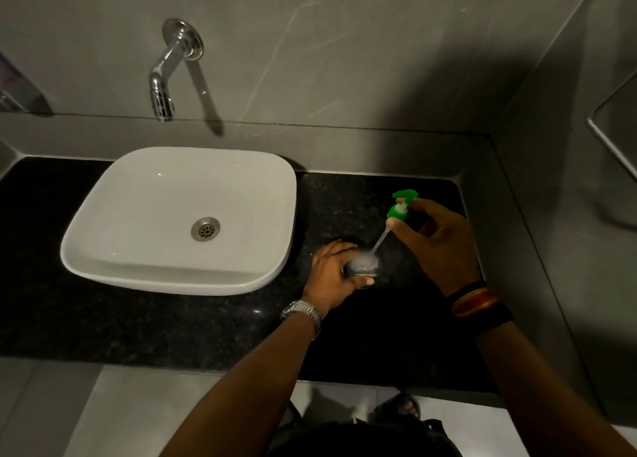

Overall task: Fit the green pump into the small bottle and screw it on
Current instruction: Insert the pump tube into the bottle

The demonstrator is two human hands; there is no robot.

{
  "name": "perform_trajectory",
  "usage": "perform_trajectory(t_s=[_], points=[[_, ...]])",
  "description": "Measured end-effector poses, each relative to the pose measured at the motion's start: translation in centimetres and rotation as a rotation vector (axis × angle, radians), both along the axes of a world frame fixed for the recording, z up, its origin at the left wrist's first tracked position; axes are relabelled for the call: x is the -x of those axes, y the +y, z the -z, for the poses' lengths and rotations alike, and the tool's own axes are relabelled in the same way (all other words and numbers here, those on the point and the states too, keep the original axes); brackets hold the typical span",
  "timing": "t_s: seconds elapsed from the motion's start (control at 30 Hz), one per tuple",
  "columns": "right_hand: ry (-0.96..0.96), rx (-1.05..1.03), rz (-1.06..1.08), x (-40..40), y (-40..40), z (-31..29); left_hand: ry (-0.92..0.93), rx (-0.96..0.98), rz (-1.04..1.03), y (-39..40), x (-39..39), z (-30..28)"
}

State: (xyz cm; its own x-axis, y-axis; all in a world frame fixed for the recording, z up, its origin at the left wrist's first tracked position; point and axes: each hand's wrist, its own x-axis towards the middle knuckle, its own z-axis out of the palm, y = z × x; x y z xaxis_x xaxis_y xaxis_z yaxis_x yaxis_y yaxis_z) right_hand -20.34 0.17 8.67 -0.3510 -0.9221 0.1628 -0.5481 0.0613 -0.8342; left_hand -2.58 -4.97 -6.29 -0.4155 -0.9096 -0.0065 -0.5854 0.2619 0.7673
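Left hand (331,270) grasping small clear plastic bottle (363,265); right hand (437,246) pinching green plastic pump (401,205).
Dip tube tilted at mouth; likely to snag, or cross-thread the collar.

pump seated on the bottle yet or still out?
Still out. The right hand holds the green pump raised and tilted; only its tube tip reaches the small bottle mouth.

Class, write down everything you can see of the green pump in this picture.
The green pump looks like glossy plastic: a bent nozzle head on top, a white neck, a green screw collar, and a thin clear dip tube slanting down-left. The right hand pinches the collar, holding the pump tilted above the counter. The tube's tip is at the mouth of the small bottle, which the left hand grips. The collar is not yet seated.
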Motion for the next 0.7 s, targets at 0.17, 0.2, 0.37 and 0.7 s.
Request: perform_trajectory(t_s=[0.17,0.2,0.37,0.7], points=[[0.07,-0.004,-0.019,-0.7,0.3,2.3,0.0,0.016,0.012,0.0,0.0,-0.1],[0.1,-0.044,-0.034,-0.9,0.2,3.0,0.001,0.025,0.011,0.1,0.0,-0.1],[0.152,-0.208,-0.08,-1.8,0.2,5.9,0.023,0.042,0.021,0.2,-0.2,-0.2],[0.174,-0.21,-0.143,-0.4,-1.4,5.5,0.01,0.034,0.003,0.5,0.0,-0.8]])
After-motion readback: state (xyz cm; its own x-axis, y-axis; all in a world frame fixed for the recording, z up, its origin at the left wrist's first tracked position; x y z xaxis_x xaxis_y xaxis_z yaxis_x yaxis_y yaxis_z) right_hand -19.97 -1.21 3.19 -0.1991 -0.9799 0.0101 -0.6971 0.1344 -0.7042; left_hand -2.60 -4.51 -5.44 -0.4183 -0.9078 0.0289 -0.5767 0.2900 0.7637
